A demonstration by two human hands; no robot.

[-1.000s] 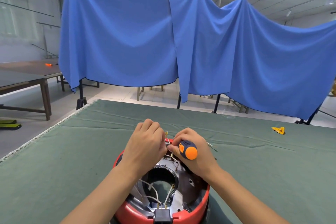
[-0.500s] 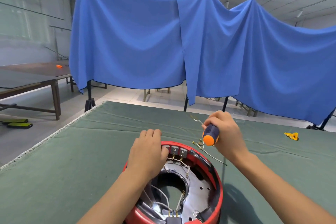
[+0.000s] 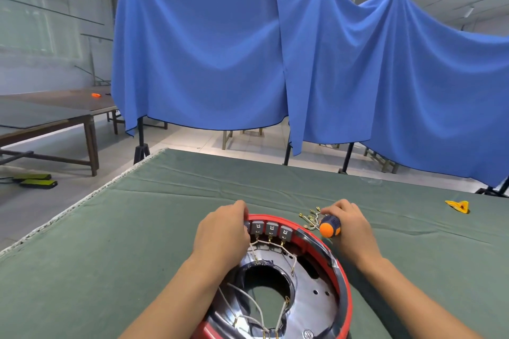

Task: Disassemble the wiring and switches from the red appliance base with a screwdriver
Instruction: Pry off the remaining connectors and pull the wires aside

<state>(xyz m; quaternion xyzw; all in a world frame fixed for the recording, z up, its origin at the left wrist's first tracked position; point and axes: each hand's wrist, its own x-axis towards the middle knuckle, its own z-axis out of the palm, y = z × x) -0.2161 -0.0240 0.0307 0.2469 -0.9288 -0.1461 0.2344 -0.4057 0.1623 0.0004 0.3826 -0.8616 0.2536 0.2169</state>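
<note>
Currently the red appliance base (image 3: 341, 278) is seen lying on the green table cloth (image 3: 110, 242), at the near edge of the table, open side up, its lower part cut off by the bottom of the frame. A dark metal inner plate (image 3: 311, 294) with a round central opening is exposed inside the red rim. Three grey switches (image 3: 271, 229) are seated in a row against the far inside wall of the rim, and pale wires (image 3: 275, 245) are strung from their terminals down across the plate. More wires (image 3: 248, 305) are looped across the opening toward the near edge.

The left hand (image 3: 223, 231) is placed on the far-left part of the rim, fingers curled over its outer edge just beside the leftmost switch; the rim is gripped. The screwdriver (image 3: 329, 226), orange butt toward the camera, is held in the curled fingers of the right hand (image 3: 351, 228), which is rested on the cloth just outside the right side of the rim. The shaft is hidden by the hand. A loose wire bundle with brass terminals (image 3: 309, 218) is seen on the cloth touching the right fingertips; possibly pinched as well, hard to tell.

A small yellow piece (image 3: 457, 206) is lying on the cloth well to the right. Blue drapes (image 3: 220, 63) are hung on stands behind the table. A wooden side table (image 3: 55, 113) is visible at left.
</note>
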